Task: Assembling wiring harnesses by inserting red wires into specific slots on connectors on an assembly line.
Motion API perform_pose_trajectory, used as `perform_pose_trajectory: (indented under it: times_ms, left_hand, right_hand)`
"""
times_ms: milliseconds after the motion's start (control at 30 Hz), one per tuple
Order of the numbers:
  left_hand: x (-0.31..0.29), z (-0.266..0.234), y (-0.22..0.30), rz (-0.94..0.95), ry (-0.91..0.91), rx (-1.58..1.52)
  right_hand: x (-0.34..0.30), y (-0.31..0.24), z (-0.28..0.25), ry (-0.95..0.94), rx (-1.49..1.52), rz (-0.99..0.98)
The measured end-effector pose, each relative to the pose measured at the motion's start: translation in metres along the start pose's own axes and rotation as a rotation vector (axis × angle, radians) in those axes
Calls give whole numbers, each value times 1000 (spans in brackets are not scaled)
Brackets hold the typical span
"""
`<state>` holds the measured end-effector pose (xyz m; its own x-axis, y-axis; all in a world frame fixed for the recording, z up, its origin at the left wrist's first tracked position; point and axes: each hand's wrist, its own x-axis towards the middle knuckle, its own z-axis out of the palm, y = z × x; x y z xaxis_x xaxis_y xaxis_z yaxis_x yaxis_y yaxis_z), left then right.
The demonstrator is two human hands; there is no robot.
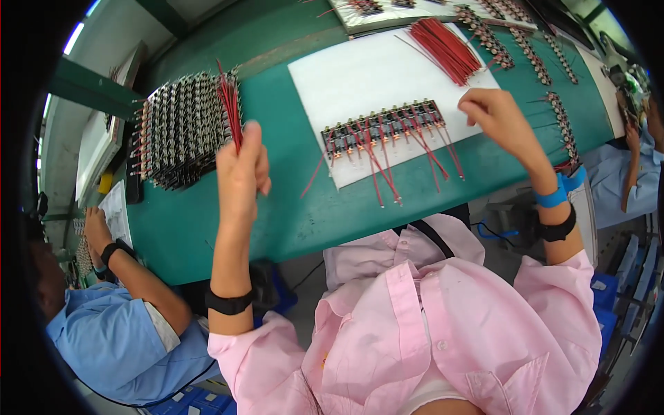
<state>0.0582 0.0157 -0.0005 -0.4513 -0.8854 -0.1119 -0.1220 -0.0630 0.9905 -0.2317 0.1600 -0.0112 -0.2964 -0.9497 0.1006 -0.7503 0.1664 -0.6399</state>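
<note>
My left hand (242,169) is closed around a bundle of thin red wires (229,104), which stick up past the thumb. It hangs over the green table, just right of a tall stack of circuit boards (181,131). My right hand (492,117) is held with curled, pinched fingers over the right edge of a white foam sheet (332,79); whatever lies between the fingertips is too small to make out. Between my hands, a row of joined small circuit boards (387,130) rests on the sheet, red wires trailing from its near side. Beyond my right hand lies a loose pile of red wires (446,54).
Several wired board strips (564,128) lie along the right side of the green table (290,221). At the back is a white tray (373,19) with more boards. A person in blue (124,339) works at my left; another blue sleeve (615,180) shows at far right.
</note>
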Motion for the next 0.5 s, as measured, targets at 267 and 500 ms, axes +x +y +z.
perform_pose_trajectory:
  times_ms: [267,500]
  left_hand:
    - [-6,22,-27,-320,-157,-7]
    - [-13,23,-25,-319,-160,-5]
  right_hand:
    - [-5,13,41,134,-141,4]
    - [1,6,35,22,127,144]
